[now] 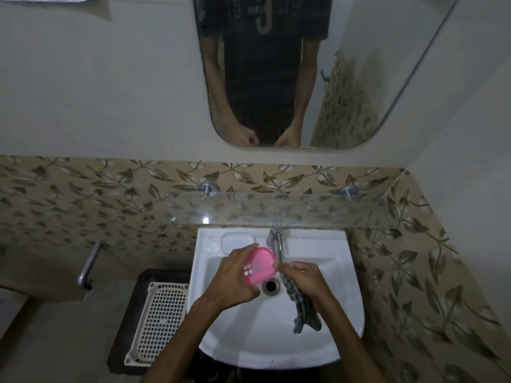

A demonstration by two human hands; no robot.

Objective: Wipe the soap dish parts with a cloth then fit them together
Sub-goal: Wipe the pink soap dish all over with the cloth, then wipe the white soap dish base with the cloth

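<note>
left hand: the left hand gripped a pink soap dish part, fingers curled round its near and left edges, thumb side toward the top edge.
soap dish part: pink, rounded, with slots cut in its left portion; was held tilted above the basin, just left of the tap and above the drain.
right hand: the right hand held a checked cloth, fingers curled round it; fingertips were close to the right edge of the pink part, contact could not be told.
cloth: dark checked, bunched in the right hand, its loose end hung down over the basin's right half.
sink: white sink mounted at the wall, drain in the middle, metal tap at the back, moulded soap recess at back left.
left of sink: white perforated tray lay on a dark surface.
wall: glass shelf above the sink, mirror above that, leaf-pattern tiles around.
other dish part: could not tell where it was.
</note>
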